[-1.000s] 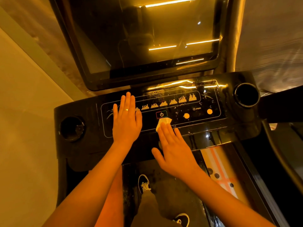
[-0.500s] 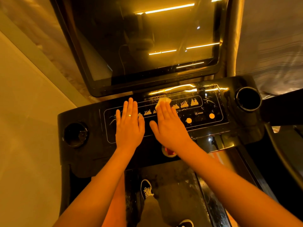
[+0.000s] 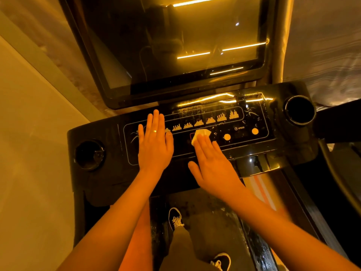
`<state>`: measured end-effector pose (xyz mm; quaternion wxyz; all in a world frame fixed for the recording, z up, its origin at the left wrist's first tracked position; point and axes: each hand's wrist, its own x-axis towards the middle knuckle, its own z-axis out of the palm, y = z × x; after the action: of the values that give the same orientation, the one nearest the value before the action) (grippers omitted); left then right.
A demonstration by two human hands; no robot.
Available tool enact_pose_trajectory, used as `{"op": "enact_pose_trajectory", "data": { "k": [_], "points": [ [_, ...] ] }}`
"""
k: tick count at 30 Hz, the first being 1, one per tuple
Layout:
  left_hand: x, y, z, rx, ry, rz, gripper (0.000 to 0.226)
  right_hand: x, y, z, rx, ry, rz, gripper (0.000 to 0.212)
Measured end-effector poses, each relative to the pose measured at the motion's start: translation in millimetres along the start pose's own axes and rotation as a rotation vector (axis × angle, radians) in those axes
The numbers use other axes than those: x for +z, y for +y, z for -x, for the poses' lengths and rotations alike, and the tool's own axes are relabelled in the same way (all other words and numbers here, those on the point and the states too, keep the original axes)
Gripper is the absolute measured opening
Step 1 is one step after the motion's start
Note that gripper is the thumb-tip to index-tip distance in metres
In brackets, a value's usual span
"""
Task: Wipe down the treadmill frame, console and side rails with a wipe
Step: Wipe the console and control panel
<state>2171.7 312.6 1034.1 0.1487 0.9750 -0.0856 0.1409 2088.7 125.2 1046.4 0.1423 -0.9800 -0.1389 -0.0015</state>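
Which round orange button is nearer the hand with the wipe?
The inner orange button, just right of the wipe under the right hand. The outer orange button sits farther off, toward the right cup holder.

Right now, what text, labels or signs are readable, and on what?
"SPEED": on the console panel, left of the far-right orange button.
Bar-graph symbols and figure logo: pictures, no words.
Screen: dark, reflections only.
Nothing else readable.

white wipe (image 3: 201, 134), on glossy black console (image 3: 214, 149)
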Motion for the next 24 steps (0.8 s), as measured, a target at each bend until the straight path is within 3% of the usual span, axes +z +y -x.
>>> {"op": "enact_pose_trajectory", "data": {
  "k": [6,12,19,24],
  "points": [
    [-1.4,0.0,0.7,0.010,-0.010,0.006,0.057,-2.4,1.8,-29.4,0.045,0.027,0.011,0.068],
    [-1.3,0.4,1.0,-0.001,-0.008,0.014,0.057,21.5,-0.5,31.9,0.041,0.021,-0.018,0.065],
    [-1.7,0.9,0.6,-0.002,-0.007,0.010,0.057,12.9,0.6,3.3,0.054,0.033,-0.007,0.069],
    [-1.5,1.6,-0.1,-0.002,0.001,0.024,0.057,20.7,-1.8,37.6,0.048,0.029,-0.028,0.063]
  ]
}}
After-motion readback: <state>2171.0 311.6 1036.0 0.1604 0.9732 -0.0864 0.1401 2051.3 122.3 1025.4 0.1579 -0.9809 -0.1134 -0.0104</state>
